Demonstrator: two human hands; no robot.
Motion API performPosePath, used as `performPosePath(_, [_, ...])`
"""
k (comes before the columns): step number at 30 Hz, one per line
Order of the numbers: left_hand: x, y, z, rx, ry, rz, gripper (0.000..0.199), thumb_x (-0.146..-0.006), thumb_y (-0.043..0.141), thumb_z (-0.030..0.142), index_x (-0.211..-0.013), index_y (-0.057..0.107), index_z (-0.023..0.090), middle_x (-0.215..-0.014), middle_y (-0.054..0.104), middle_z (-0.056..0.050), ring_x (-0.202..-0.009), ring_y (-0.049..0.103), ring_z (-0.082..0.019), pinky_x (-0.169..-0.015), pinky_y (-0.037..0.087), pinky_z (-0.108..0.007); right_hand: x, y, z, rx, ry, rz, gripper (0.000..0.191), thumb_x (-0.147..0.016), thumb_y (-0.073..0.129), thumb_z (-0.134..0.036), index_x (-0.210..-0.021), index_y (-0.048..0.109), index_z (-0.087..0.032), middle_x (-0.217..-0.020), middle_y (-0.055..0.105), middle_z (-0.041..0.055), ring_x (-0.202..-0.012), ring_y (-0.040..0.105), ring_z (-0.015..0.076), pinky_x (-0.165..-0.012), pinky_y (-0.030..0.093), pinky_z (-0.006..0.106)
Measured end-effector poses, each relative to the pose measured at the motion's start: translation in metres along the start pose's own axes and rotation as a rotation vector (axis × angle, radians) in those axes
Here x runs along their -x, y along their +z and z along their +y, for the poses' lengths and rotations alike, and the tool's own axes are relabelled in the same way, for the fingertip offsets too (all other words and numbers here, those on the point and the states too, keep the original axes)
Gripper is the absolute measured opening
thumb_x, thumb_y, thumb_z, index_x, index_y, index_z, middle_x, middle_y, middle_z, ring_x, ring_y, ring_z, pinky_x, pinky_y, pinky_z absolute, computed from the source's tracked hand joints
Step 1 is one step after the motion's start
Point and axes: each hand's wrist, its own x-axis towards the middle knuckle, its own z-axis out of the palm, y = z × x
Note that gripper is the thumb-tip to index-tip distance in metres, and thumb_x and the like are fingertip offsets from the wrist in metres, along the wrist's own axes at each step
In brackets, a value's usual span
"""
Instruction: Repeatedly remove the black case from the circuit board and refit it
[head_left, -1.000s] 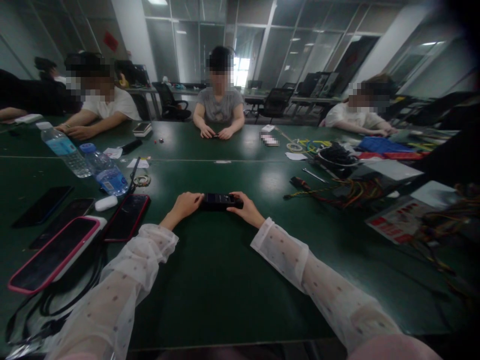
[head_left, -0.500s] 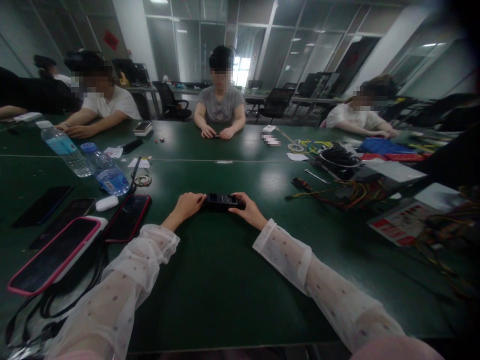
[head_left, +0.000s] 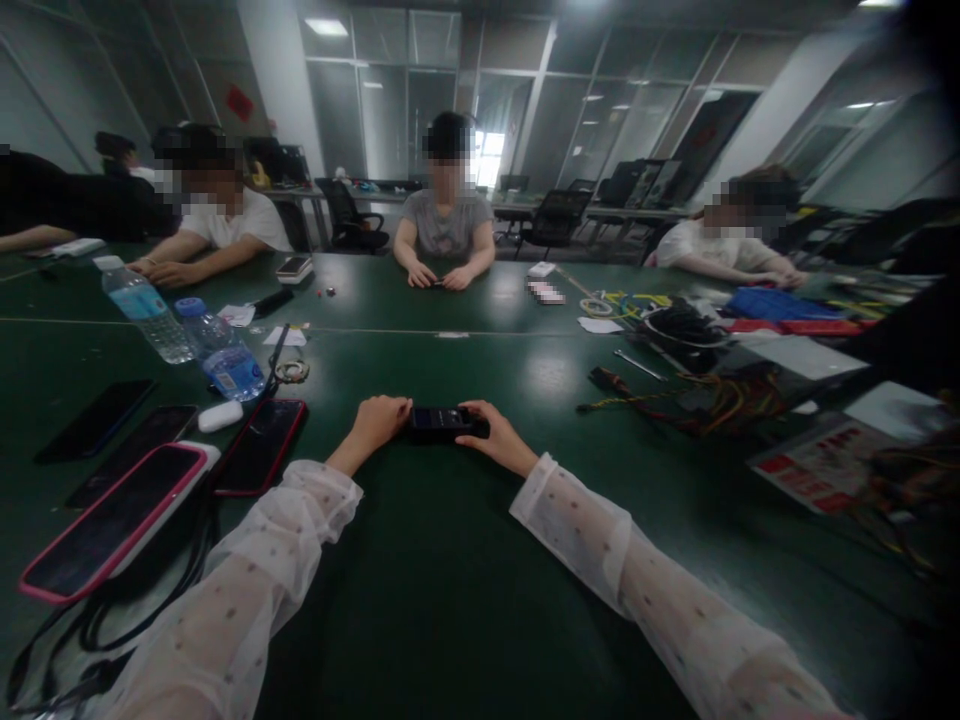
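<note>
A small black handheld device (head_left: 433, 421) with a little screen lies crosswise on the dark green table (head_left: 420, 580), straight in front of me. Its exact kind is hard to make out. My left hand (head_left: 380, 424) is closed on its left end, fingers curled in and pressed together. At the other end, my right hand (head_left: 496, 436) grips it between the thumb and fingers, which cover part of its right side. Both forearms wear sheer white dotted sleeves.
Left of me lie several phones, including a pink-rimmed one (head_left: 112, 520), a white case (head_left: 220, 416) and two water bottles (head_left: 225, 355). On the right are tangled wires (head_left: 705, 400), metal boxes and a wrench (head_left: 639, 365). People sit across the table, one (head_left: 446, 225) directly opposite.
The whole scene sits slightly lower in view, as the camera has tilted a little. My right fingers have shifted slightly inward on the device; both hands still hold it.
</note>
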Motion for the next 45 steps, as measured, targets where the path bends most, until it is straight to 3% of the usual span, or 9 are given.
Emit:
performPosePath(13, [0.012,-0.001,-0.006,0.028,0.045,0.015,0.040,-0.101,0.033,0.035,-0.090,0.069,0.019,-0.092,0.072,-0.009,-0.082,0.068,-0.021,-0.066,0.044,-0.028,-0.004,0.003,0.001,0.071,-0.035,0.020,0.056,-0.076,0.077,-0.033,-0.125,0.051,-0.026,-0.119,0.058,0.0077,-0.113,0.058,0.0260,-0.100,0.047,0.051])
performPosePath(26, [0.013,0.004,-0.008,0.063,0.030,0.011,0.035,-0.099,0.038,0.034,-0.092,0.069,0.020,-0.093,0.071,-0.008,-0.085,0.067,-0.022,-0.069,0.044,-0.029,-0.004,0.005,-0.004,-0.021,-0.030,0.090,0.053,-0.076,0.076,-0.032,-0.123,0.051,-0.025,-0.119,0.060,0.0069,-0.113,0.060,0.0255,-0.102,0.048,0.048])
performPosePath(29, [0.012,0.006,-0.009,0.056,0.032,0.026,0.037,-0.100,0.037,0.035,-0.090,0.069,0.020,-0.090,0.071,-0.008,-0.082,0.067,-0.022,-0.067,0.044,-0.029,0.000,0.007,-0.011,0.024,-0.066,0.220,0.054,-0.078,0.074,-0.035,-0.125,0.049,-0.024,-0.123,0.058,0.0098,-0.115,0.058,0.0278,-0.102,0.047,0.049])
performPosePath(32, [0.012,0.006,-0.009,0.051,0.033,0.030,0.039,-0.100,0.036,0.037,-0.088,0.069,0.019,-0.090,0.071,-0.008,-0.080,0.067,-0.022,-0.065,0.044,-0.029,0.003,0.007,-0.013,0.093,-0.084,0.445,0.055,-0.080,0.071,-0.036,-0.128,0.047,-0.023,-0.124,0.054,0.0121,-0.116,0.055,0.0295,-0.103,0.046,0.050])
performPosePath(37, [0.012,0.003,-0.007,0.046,0.035,0.010,0.037,-0.099,0.037,0.037,-0.091,0.069,0.019,-0.093,0.071,-0.009,-0.083,0.067,-0.022,-0.067,0.046,-0.030,-0.003,-0.013,0.012,0.166,-0.007,0.747,0.055,-0.081,0.068,-0.039,-0.127,0.046,-0.019,-0.122,0.052,0.0134,-0.114,0.052,0.0290,-0.101,0.044,0.049])
performPosePath(41, [0.012,0.003,-0.007,0.042,0.030,0.003,0.035,-0.099,0.038,0.035,-0.092,0.068,0.018,-0.095,0.072,-0.009,-0.083,0.067,-0.022,-0.067,0.047,-0.029,-0.007,-0.032,0.047,0.185,0.097,0.796,0.055,-0.076,0.070,-0.041,-0.120,0.048,-0.016,-0.113,0.057,0.0133,-0.106,0.056,0.0273,-0.096,0.046,0.047])
performPosePath(45, [0.012,0.002,-0.007,0.038,0.039,0.001,0.036,-0.099,0.037,0.036,-0.091,0.068,0.018,-0.094,0.071,-0.008,-0.083,0.067,-0.021,-0.068,0.047,-0.029,-0.007,-0.034,0.067,0.168,0.270,0.806,0.059,-0.071,0.072,-0.045,-0.116,0.048,-0.015,-0.108,0.059,0.0134,-0.098,0.058,0.0269,-0.091,0.047,0.047])
